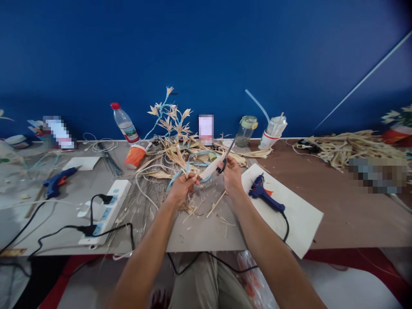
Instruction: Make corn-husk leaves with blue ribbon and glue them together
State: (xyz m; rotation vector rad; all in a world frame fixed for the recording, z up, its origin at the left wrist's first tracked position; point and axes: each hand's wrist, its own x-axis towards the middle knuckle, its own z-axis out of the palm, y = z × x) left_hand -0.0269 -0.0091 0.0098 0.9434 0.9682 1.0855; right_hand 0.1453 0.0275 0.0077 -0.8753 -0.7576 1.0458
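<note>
Near the middle of the table, my left hand (183, 189) pinches one end of a pale, flat strip of dried husk (210, 169). My right hand (232, 175) is closed around the black handles of a pair of scissors (220, 166), and their blades point up and away from me. The strip's far end reaches the right hand's fingers; whether they also grip it I cannot tell. Behind both hands lies a pile of dried husks (180, 148). Husk flowers on blue-wrapped stems (167, 122) rise from it.
A blue glue gun (265, 193) rests on a white board (299, 223) at right; another glue gun (59, 182) lies left. A power strip (109, 210) with black cords, thin wires (135, 219), an orange paper cup (135, 156), a plastic bottle (125, 124) and a jar (246, 131) stand around.
</note>
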